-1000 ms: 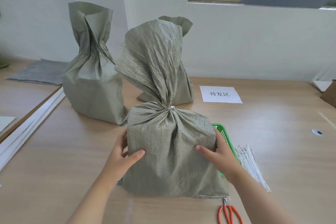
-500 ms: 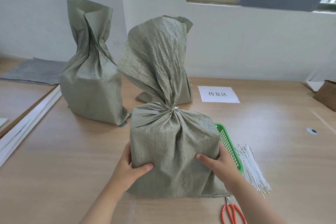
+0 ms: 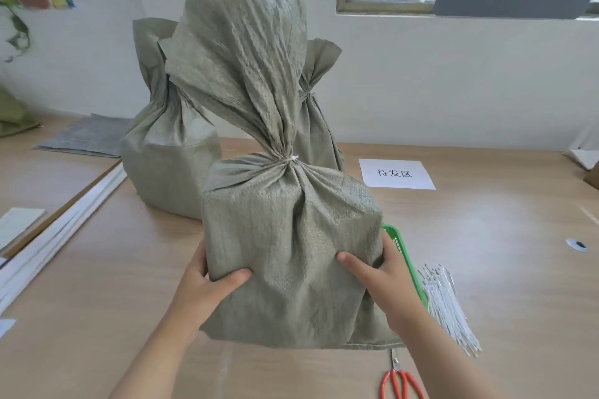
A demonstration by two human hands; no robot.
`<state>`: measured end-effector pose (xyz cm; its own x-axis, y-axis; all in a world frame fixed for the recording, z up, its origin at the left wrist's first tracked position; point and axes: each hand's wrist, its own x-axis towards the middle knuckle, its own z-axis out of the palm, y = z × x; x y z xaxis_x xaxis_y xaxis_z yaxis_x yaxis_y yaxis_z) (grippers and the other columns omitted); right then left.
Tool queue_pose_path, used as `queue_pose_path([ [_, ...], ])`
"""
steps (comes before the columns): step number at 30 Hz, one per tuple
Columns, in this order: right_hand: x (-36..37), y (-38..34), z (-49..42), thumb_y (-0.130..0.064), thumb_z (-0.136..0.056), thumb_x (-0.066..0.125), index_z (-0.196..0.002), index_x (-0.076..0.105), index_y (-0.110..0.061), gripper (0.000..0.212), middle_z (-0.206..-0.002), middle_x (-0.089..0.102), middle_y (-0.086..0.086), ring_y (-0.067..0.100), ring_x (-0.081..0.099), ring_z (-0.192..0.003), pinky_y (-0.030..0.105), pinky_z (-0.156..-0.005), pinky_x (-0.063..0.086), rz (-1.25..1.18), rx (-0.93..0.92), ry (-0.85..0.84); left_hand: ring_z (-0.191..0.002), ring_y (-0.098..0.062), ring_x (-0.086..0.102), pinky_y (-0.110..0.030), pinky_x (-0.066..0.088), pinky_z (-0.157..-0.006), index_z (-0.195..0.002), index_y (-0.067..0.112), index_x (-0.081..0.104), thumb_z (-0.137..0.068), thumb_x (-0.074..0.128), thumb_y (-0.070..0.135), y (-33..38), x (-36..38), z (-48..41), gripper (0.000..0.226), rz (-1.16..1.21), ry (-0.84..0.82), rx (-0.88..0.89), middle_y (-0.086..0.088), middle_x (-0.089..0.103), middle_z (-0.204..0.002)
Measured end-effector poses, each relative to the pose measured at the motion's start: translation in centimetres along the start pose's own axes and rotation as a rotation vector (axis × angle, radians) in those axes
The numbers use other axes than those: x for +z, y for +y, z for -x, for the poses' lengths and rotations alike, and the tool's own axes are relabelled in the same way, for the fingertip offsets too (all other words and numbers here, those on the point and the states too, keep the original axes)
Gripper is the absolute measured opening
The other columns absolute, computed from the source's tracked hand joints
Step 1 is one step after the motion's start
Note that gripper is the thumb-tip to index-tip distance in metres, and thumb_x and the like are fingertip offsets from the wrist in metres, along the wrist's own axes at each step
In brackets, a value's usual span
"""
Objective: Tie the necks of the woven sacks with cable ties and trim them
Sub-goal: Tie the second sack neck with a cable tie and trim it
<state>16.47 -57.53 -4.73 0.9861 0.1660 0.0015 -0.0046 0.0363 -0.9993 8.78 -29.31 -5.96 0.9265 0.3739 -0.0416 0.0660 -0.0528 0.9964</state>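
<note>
A grey-green woven sack stands in front of me, its neck cinched by a white cable tie. My left hand grips its left side and my right hand grips its right side. Behind it on the left stands a second sack with a twisted neck on which no tie shows. A third sack with a gathered neck is partly hidden at the back right. Loose white cable ties lie to the right, and orange-handled scissors rest near the front edge.
A green plastic basket sits right behind my right hand. A white paper label lies on the wooden table. Grey sheets and white boards lie at the left, with a small disc at the right.
The front sack has moved slightly right and closer to me, held between both hands. My view has shifted, so the rear sacks sit more behind it.
</note>
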Motion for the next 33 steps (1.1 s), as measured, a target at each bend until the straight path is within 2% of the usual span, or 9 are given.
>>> queue_pose_path([
  [4,-4.4,-1.9,0.0,-0.025,-0.072,0.088,-0.117,0.063,-0.036,0.053,-0.106,0.073,-0.013,0.010,0.071,-0.099,0.034,-0.080,0.060,-0.004,-0.039,-0.012,-0.101,-0.003,0.069,-0.034,0.055,-0.082,-0.116,0.042,0.060,-0.046,0.086,0.045,2.6,4.2,1.7,0.074,-0.027,0.033,0.037,0.019,0.073,-0.109],
  [7,-8.1,-3.4,-0.1,-0.025,-0.074,0.086,-0.115,0.063,-0.038,0.048,-0.108,0.074,-0.010,0.011,0.071,-0.100,0.038,-0.083,0.059,-0.022,-0.051,-0.022,-0.097,-0.006,0.071,-0.030,0.056,-0.076,-0.114,0.036,0.063,-0.045,0.085,0.047,4.5,8.0,2.7,0.074,-0.015,0.053,0.050,0.016,0.075,-0.106],
  [10,-11.5,-4.9,-0.2,-0.026,-0.076,0.084,-0.112,0.065,-0.036,0.042,-0.106,0.074,-0.009,0.012,0.071,-0.100,0.040,-0.084,0.059,-0.024,-0.065,-0.019,-0.098,-0.008,0.072,-0.034,0.056,-0.080,-0.113,0.038,0.064,-0.046,0.086,0.045,6.2,11.4,3.1,0.071,-0.007,0.057,0.072,0.014,0.075,-0.107],
  [15,-15.8,-6.9,-0.4,-0.024,-0.077,0.082,-0.108,0.065,-0.035,0.037,-0.097,0.075,-0.014,0.006,0.072,-0.090,0.026,-0.071,0.058,-0.042,-0.078,0.045,-0.098,-0.013,0.073,-0.038,0.057,-0.080,-0.111,0.033,0.066,-0.047,0.088,0.045,8.0,16.3,2.4,0.069,0.003,0.018,0.087,0.009,0.076,-0.105],
  [20,-19.2,-8.1,-0.8,-0.025,-0.078,0.082,-0.108,0.065,-0.035,0.036,-0.096,0.075,-0.014,0.006,0.072,-0.089,0.026,-0.070,0.058,-0.041,-0.092,0.169,-0.096,-0.010,0.073,-0.035,0.057,-0.080,-0.109,0.033,0.066,-0.047,0.087,0.046,8.9,20.7,0.0,0.066,-0.004,-0.065,0.097,0.013,0.076,-0.102],
  [24,-22.0,-8.9,-1.4,-0.024,-0.079,0.081,-0.108,0.066,-0.033,0.034,-0.097,0.075,-0.012,0.008,0.072,-0.092,0.033,-0.077,0.059,-0.011,-0.105,0.236,-0.093,-0.004,0.072,-0.027,0.056,-0.076,-0.107,0.035,0.065,-0.057,0.088,0.036,9.7,24.1,-1.6,0.055,-0.016,-0.146,0.105,0.019,0.075,-0.099],
  [28,-26.0,-9.5,-2.4,-0.028,-0.077,0.082,-0.112,0.065,-0.030,0.039,-0.101,0.075,-0.009,0.011,0.072,-0.095,0.036,-0.079,0.059,-0.007,-0.127,0.267,-0.095,0.001,0.070,-0.031,0.055,-0.082,-0.109,0.038,0.063,-0.048,0.085,0.053,10.7,28.0,-2.6,0.066,-0.050,-0.189,0.135,0.022,0.073,-0.102],
  [33,-32.5,-10.2,-5.2,-0.030,-0.077,0.082,-0.111,0.065,-0.029,0.038,-0.102,0.075,-0.009,0.012,0.072,-0.097,0.041,-0.084,0.059,-0.005,-0.152,0.250,-0.096,-0.001,0.070,-0.033,0.055,-0.083,-0.107,0.040,0.064,-0.055,0.087,0.049,12.7,34.5,-3.7,0.057,-0.109,-0.191,0.192,0.022,0.074,-0.101],
])
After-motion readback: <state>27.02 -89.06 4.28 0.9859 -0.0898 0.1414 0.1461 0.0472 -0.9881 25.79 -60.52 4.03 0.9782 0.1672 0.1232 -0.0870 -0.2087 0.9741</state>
